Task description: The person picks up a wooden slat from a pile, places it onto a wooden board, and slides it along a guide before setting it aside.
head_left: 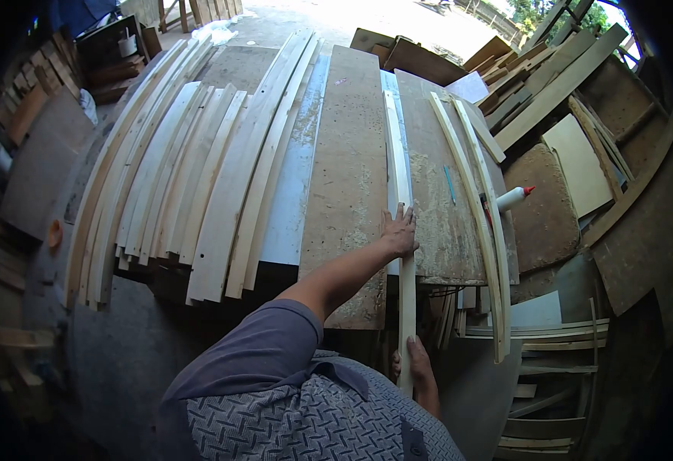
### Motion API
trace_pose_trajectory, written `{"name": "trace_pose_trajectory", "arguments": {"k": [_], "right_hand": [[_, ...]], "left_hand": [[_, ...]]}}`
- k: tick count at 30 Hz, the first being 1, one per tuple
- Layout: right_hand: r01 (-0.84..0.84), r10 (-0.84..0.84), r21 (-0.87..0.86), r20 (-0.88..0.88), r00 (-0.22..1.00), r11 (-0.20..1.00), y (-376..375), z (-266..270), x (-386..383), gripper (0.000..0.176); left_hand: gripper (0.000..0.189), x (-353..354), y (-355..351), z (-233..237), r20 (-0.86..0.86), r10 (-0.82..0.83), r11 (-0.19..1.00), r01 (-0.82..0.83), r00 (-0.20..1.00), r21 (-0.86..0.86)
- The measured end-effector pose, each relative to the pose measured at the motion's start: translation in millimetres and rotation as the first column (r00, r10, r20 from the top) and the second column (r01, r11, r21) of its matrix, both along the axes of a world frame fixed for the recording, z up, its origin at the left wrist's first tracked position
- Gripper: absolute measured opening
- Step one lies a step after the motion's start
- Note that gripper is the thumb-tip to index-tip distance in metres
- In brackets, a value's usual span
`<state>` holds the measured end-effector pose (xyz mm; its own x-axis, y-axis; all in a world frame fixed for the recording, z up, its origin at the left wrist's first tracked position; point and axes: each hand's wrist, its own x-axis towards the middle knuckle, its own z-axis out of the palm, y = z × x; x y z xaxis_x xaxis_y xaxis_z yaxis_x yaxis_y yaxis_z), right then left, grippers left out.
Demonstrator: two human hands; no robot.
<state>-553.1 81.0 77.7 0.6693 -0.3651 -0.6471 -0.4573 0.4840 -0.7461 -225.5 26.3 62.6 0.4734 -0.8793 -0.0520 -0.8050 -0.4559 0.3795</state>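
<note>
A long, narrow wooden strip [398, 165] runs away from my body over the work surface, its near end reaching past the front edge. My left hand [400, 232] lies over the strip's middle, thumb at its left side and fingers across the top, gripping it. Close to my body, my right hand [419, 367] is closed around the near part of the strip, fingers partly hidden behind it. Beneath the left hand are a worn brown board [344, 165] and another dusty board [440, 238] to the right.
Many pale planks [233, 196] lie side by side on the left. Two joined strips [471, 188] overhang the front edge at right, near a white glue bottle [513, 199] with a red tip. A thin blue pen-like stick [449, 184] lies between. Stacked lumber [559, 88] stands far right.
</note>
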Motion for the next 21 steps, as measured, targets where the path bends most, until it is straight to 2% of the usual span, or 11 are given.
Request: {"name": "trace_pose_trajectory", "arguments": {"k": [4,6,7,8,9,10,11,13,21], "right_hand": [[-0.008,0.007,-0.078,-0.012,1.0,0.997,1.3,-9.6,-0.3,0.026],[-0.111,0.086,-0.28,-0.101,0.991,0.953,1.1,-18.4,-0.6,0.027],[-0.11,0.085,-0.281,-0.101,0.991,0.953,3.4,-22.2,-3.0,0.027],[-0.191,0.13,-0.556,-0.147,0.981,0.809,9.2,-23.0,-2.2,0.031],[-0.257,0.157,-0.771,-0.204,0.966,0.582,13.7,-24.1,-1.6,0.035],[-0.328,0.141,-0.723,-0.308,0.941,0.608,15.2,-25.0,-1.5,0.045],[-0.326,0.139,-0.723,-0.308,0.941,0.609,19.3,-25.5,-0.4,0.045],[-0.342,0.1,-0.788,-0.34,0.935,0.513,29.8,-26.5,1.4,0.044],[-0.416,0.087,-0.751,-0.437,0.895,0.512,40.6,-39.6,8.1,0.046]], "left_hand": [[0.086,0.3,0.6,-0.2,-0.001,0.008,1.0,-0.008,1.0,-0.023],[0.086,1.5,2.0,3.6,0.013,0.008,1.0,-0.008,1.0,-0.016],[0.087,2.1,2.2,5.6,0.027,0.009,1.0,-0.008,1.0,-0.008],[0.087,4.5,-0.4,3.6,0.028,0.007,1.0,-0.007,1.0,-0.009],[0.087,7.3,-3.0,1.5,0.058,0.023,0.999,-0.025,0.998,0.028],[0.088,9.4,-6.1,-0.5,0.088,0.037,0.997,-0.043,0.995,0.064],[0.088,10.9,-6.9,0.2,0.088,0.035,0.997,-0.041,0.996,0.065],[0.088,13.0,-5.7,-0.3,0.165,0.067,0.986,-0.09,0.984,0.139],[0.087,16.7,-2.0,-12.0,0.247,0.053,0.983,-0.094,0.968,0.157]]}}
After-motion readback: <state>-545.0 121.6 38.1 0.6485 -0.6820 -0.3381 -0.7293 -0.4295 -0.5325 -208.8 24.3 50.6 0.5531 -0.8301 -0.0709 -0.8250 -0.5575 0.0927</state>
